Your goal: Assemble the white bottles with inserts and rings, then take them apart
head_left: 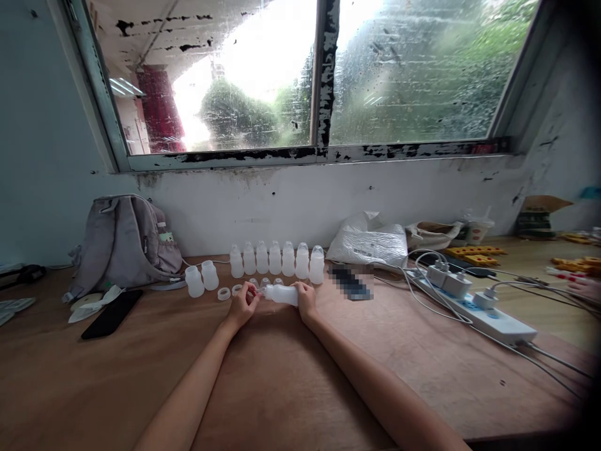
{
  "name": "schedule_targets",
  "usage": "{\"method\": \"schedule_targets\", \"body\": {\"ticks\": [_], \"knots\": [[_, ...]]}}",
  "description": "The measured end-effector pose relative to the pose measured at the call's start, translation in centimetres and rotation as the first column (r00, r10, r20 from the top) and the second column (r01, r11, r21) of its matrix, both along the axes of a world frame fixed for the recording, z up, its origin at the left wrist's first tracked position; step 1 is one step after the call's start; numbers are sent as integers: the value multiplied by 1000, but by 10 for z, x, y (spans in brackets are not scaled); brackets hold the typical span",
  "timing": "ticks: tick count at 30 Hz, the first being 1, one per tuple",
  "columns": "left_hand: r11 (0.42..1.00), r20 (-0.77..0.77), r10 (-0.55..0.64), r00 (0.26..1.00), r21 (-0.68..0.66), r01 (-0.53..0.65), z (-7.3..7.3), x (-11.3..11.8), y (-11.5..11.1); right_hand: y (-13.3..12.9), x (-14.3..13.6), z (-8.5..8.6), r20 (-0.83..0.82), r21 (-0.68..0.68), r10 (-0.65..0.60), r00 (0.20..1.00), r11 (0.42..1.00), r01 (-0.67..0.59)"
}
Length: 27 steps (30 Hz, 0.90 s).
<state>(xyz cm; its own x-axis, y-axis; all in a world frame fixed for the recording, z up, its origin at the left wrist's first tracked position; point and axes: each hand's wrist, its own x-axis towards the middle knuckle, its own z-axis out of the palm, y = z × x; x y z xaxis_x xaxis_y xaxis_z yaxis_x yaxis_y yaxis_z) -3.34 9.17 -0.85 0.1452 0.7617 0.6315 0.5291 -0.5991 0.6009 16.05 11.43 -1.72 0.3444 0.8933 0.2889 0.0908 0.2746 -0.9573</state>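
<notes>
L hand (243, 303) & R hand (305, 297) grip bottle (283, 295) on side; prob. no readable txt.

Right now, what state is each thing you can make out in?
Held bottle: sideways, in the right hand's grip
Left hand: at the bottle's top end
Back-row bottles: upright, capped
Two left bottles: upright, uncapped
Black phone: flat, screen dark
Power strip: chargers plugged in
Backpack: upright
</notes>
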Motion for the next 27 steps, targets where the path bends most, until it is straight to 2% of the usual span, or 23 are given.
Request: {"method": "schedule_targets", "body": {"ticks": [9,17,27], "knots": [[996,-129,-69,989,51,76,1,-1,-7,0,1,2,-78,-48,43,996,998,-47],[996,-208,-7,978,90,26,0,-4,-5,0,1,4,-165,-93,116,979,987,-133],[990,-291,90,953,131,-53,0,-4,-10,-3,11,12,-189,-139,339,922,920,-367]]}}
